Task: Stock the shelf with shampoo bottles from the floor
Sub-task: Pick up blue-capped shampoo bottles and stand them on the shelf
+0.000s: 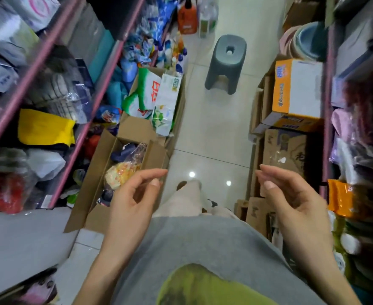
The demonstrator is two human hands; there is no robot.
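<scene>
I look down a narrow shop aisle. My left hand and my right hand hover in front of my body, palms facing each other, fingers loosely curled, holding nothing. Far ahead on the floor by the left shelf stand several small bottles with blue and white caps, and beyond them a large orange jug and a clear jug. The pink-framed shelf on the left is packed with bagged goods.
An open cardboard box with packets sits by my left hand; another box holds green-white detergent bags. A grey stool stands mid-aisle. Stacked cartons line the right side below another shelf. White floor tiles run between.
</scene>
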